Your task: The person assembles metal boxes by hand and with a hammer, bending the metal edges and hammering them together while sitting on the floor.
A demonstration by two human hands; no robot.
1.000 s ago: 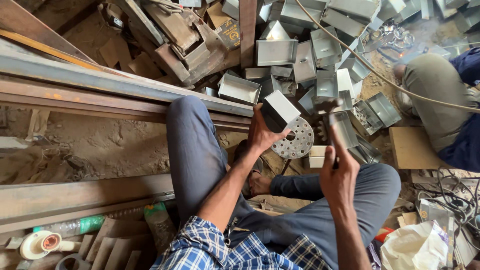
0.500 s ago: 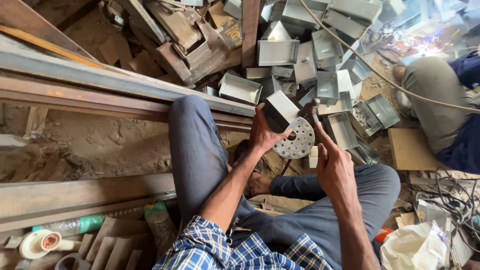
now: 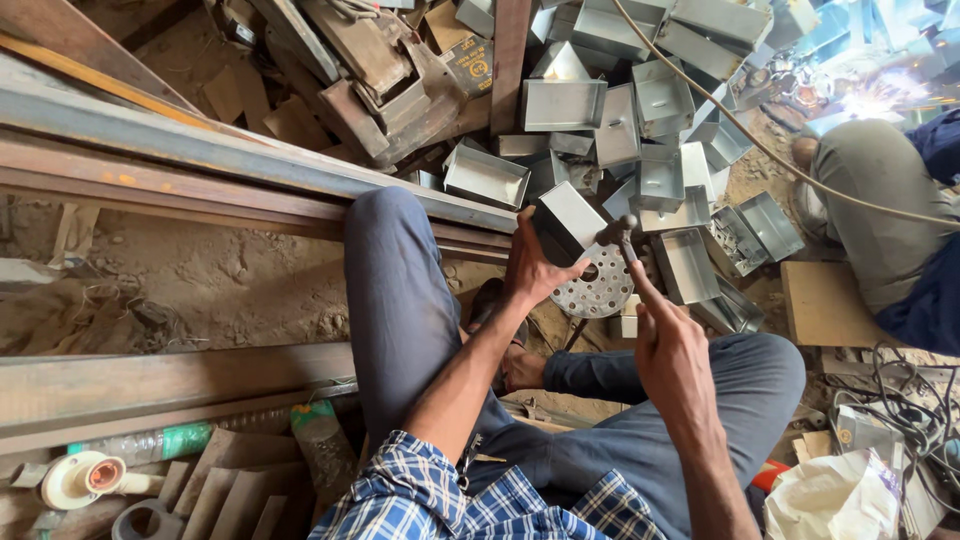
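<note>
Dusty dirt floor (image 3: pixel 200 280), rusty steel beams (image 3: pixel 200 160), heaped grey metal boxes (image 3: pixel 640 110).

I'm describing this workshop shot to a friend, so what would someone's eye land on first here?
Probably the centre: the left hand grips an open sheet-metal box over a round perforated disc, while the right hand holds a hammer at the box. Behind them, a heap of similar grey metal boxes fills the upper middle. At the top right corner, bright welding sparks flare beside another person's bent leg.
</note>
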